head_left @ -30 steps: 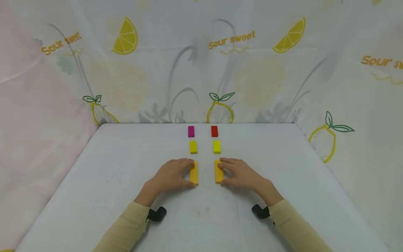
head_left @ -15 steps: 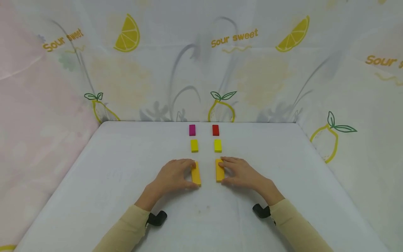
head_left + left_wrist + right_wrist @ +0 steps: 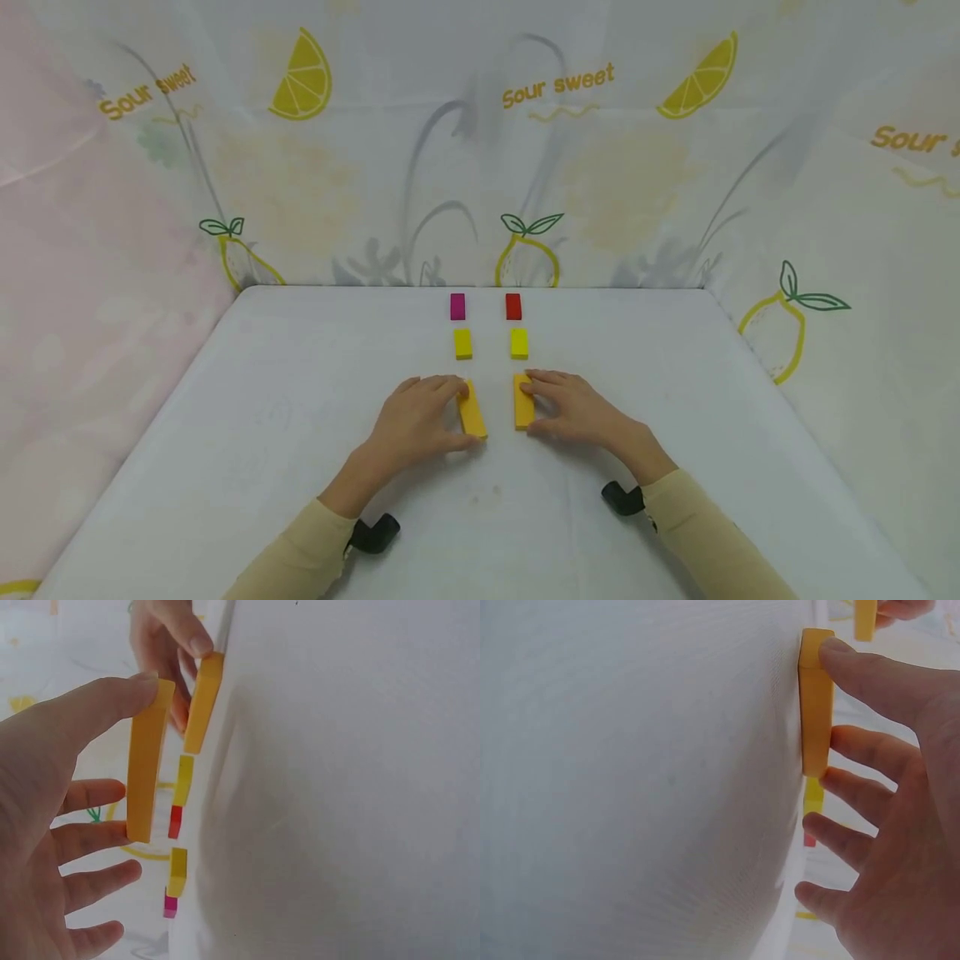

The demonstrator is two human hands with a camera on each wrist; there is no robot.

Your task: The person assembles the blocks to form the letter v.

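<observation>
My left hand (image 3: 420,419) pinches a long orange block (image 3: 150,765) by its two ends, thumb at the near end and fingertips at the far end. In the left wrist view this block hangs above the white table, slightly slanted. On the right, my right hand (image 3: 572,407) grips a matching orange block (image 3: 816,712), which lies flat on the table. Its thumb (image 3: 855,664) presses the near end and a fingertip touches the far end. Beyond them lie a left yellow block (image 3: 462,343) and a right yellow block (image 3: 519,343).
Farther back, a magenta block (image 3: 457,307) and a red block (image 3: 513,307) lie near the far edge of the white table (image 3: 300,350). A lemon-printed cloth (image 3: 420,167) hangs behind and at the sides. Each wrist carries a black camera mount, such as the left mount (image 3: 375,533).
The left orange block has come up off the table with my left hand, its near end swinging to the right. My right hand and its block have stayed nearly in place.
</observation>
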